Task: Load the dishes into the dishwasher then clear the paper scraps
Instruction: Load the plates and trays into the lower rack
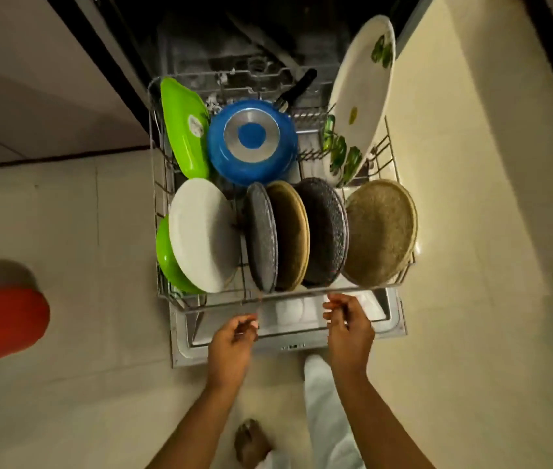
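Fingers (334, 305) loose on both sides, you're clutching nothing: your right hand (348, 328) and left hand (233, 346) hang half-curled at 6 o'clock, just short of the front rail of the lower rack (288, 297); whether the right fingertips brush that rail, I can't tell. The rack sits pulled out over the open dishwasher door (180, 350), and it's loaded. Front row, from 9 towards 3: a green plate (167, 262), a white plate (204, 235) against it, a grey speckled plate (261, 238), a tan plate (290, 235), a darker speckled plate (326, 231) and a big tan plate (380, 233), all on edge. Behind them a blue pan (251, 140) lies bottom-up, its black handle (297, 88) pointing to 1 o'clock, with a green dish (183, 126) at its 9 and a leaf-patterned platter (359, 96) leaning at 2. Out at 9 o'clock on the floor there's a red container (1, 326); down at 6, your bare foot (251, 441) and pale trouser leg (326, 418).
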{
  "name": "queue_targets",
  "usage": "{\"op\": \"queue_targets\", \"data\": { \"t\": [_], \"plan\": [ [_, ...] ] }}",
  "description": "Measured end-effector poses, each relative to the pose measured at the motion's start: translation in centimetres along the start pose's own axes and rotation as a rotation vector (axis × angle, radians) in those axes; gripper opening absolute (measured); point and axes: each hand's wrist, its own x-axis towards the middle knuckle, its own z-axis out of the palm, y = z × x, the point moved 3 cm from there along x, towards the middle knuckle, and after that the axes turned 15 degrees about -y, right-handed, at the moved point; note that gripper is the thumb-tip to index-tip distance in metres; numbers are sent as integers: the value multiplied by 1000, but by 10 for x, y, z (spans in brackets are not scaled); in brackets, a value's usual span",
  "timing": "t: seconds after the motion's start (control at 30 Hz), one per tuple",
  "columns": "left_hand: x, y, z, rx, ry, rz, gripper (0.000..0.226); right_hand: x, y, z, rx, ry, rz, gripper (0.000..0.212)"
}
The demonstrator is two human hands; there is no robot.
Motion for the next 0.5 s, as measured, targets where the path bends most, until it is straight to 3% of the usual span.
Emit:
{"op": "queue_targets", "data": {
  "t": [0.07,0.13,0.17,0.3,0.5],
  "plan": [
    [4,-20,1,-332,35,-235,15,-1,38,6,380,10,328,20],
    [14,-23,4,-658,46,-297,13,6,57,12,716,-34,570,17],
    [20,-22,5,-768,46,-289,21,12,63,15,802,-56,607,22],
    [35,-8,10,-1051,89,-262,46,36,54,15,982,-24,514,52],
    [42,4,17,-1264,167,-249,64,60,34,17,1141,-25,486,62]
  ]
}}
